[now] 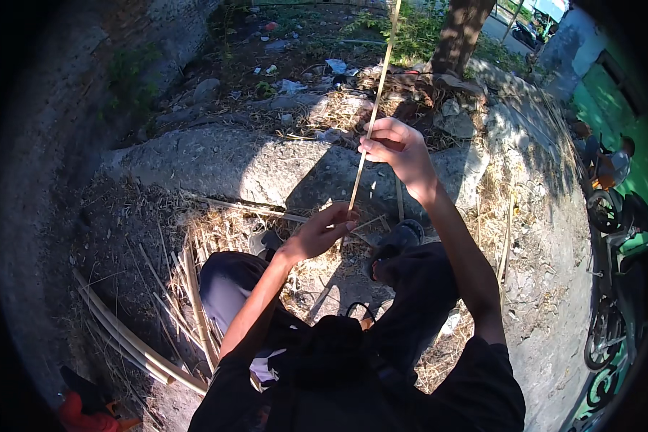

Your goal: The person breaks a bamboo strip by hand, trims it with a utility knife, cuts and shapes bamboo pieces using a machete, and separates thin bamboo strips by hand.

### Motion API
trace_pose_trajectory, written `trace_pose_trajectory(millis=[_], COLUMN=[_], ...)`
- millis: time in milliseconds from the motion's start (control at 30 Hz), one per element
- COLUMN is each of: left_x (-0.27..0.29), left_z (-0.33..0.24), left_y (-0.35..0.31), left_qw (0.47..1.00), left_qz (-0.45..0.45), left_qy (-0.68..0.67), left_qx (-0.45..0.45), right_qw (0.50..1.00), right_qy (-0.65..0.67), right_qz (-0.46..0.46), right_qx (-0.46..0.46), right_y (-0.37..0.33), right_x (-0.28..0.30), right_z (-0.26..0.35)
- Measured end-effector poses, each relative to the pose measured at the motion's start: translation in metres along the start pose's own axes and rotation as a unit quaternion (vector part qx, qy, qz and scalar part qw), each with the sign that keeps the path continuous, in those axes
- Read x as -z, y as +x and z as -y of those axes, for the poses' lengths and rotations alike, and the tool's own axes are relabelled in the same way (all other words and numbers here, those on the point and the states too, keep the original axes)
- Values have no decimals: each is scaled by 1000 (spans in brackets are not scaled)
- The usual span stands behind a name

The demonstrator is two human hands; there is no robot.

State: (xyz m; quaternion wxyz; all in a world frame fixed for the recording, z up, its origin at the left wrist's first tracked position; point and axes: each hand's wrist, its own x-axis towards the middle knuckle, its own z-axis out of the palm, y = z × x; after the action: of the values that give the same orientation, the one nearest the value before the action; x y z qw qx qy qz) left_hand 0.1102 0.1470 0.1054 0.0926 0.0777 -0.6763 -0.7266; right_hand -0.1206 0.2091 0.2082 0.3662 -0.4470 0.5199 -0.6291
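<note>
A long, thin bamboo strip (383,75) slants up and away in front of me, its upper end running out of the top of the view. My right hand (407,155) pinches it partway along between thumb and fingers. Lower down, my left hand (321,232) closes round the near end; its fingertips are partly in shadow. Below both hands are my bent knees in dark trousers, with dark footwear (403,236) on the ground between pale shavings.
Split bamboo strips (194,299) and thicker curved bamboo lengths (133,338) lie at my left. A low stone ledge (223,158) crosses ahead, with litter and a tree trunk (462,36) beyond. Motorbikes (606,335) and a person (613,169) are at the far right.
</note>
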Motion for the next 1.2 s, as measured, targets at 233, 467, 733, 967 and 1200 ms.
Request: trace_pose_trajectory(millis=[233,467,733,967,1200], left_x=[4,10,9,1,10], left_z=[-2,15,37,28,43], left_y=[9,9,6,-4,-4], left_qw=[983,984,989,979,978], left_qz=[-169,-173,-111,-121,-123], left_qy=[39,-11,57,165,167], left_qx=[-64,-30,-74,-11,-27], right_qw=[998,987,929,945,933], right_qy=[-4,-116,-92,-35,-107], right_qz=[66,-56,-243,-214,-265], right_qx=[-23,99,265,246,217], right_y=[-5,8,54,86,89], right_x=[-15,-21,45,63,68], right_z=[-29,-16,56,153,166])
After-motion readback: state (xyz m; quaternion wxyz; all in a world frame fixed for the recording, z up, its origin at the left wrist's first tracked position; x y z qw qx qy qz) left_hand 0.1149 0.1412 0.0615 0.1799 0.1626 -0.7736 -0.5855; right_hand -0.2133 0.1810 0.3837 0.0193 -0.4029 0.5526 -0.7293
